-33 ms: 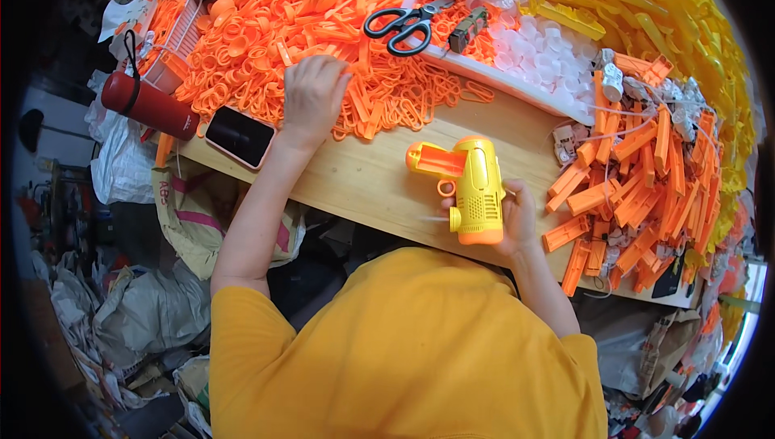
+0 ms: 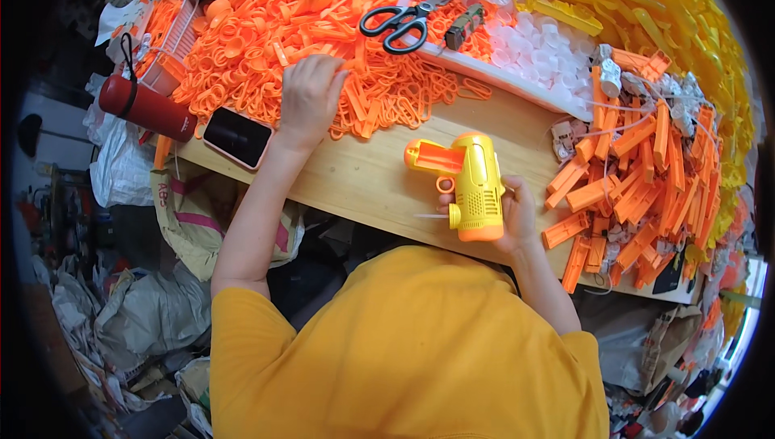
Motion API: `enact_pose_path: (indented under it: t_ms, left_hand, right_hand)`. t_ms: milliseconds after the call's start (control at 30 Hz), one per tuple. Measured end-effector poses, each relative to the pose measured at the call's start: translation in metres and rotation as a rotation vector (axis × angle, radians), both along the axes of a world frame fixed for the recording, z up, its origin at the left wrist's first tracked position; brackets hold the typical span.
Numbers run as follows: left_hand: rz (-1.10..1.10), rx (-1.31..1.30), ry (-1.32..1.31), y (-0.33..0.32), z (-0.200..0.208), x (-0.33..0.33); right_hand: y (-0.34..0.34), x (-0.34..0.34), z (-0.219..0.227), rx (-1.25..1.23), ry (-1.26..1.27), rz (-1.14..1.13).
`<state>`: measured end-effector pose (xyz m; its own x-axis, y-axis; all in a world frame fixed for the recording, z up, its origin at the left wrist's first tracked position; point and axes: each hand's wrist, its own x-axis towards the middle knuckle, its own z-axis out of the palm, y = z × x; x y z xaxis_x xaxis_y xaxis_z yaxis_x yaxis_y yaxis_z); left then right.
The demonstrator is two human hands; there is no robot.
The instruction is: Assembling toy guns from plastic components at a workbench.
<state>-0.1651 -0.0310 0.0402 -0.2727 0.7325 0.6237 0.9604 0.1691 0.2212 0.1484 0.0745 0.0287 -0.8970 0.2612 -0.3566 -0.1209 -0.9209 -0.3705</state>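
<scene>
carefully now: the right hand (image 2: pixel 517 217) has its fingers wrapped round the yellow toy gun (image 2: pixel 468 184), resting on the wooden bench (image 2: pixel 363 172) near its front edge, while the left hand (image 2: pixel 311 100), fingers curled, digs into the orange trigger-ring pile (image 2: pixel 323 43); best to pinch out a single ring and keep the gun steady, opening facing up.

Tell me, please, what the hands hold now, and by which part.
The right hand holds the yellow toy gun by its lower grip end, on the table. The left hand rests on the pile of orange parts; whether it grips one cannot be told.
</scene>
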Motion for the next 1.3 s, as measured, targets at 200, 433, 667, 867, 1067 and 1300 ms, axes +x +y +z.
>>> enact_pose_path:
  t_ms: [200, 433, 667, 867, 1067, 1300]
  left_hand:
    - [-0.146, 0.113, -0.545, 0.009, 0.019, 0.055]
    - [-0.406, -0.069, -0.840, 0.026, 0.036, 0.100]
    - [-0.878, -0.732, -0.889, 0.045, 0.045, 0.102]
    - [-0.927, -0.909, -1.086, 0.048, 0.045, 0.097]
    - [-0.608, -0.580, -1.347, 0.029, 0.030, 0.113]
    - [-0.318, -0.222, -1.646, 0.021, 0.002, 0.135]
  right_hand:
    - [0.008, 0.004, -0.012, -0.085, 0.076, 0.001]
    - [0.000, -0.003, -0.001, -0.045, -0.074, 0.129]
    - [-0.002, -0.012, 0.013, -0.014, -0.109, 0.310]
    - [-0.001, -0.017, 0.011, 0.154, -0.146, 0.395]
    - [0.003, -0.014, 0.005, 0.152, -0.081, 0.325]
    - [-0.012, -0.023, 0.011, 0.266, -0.198, 0.227]
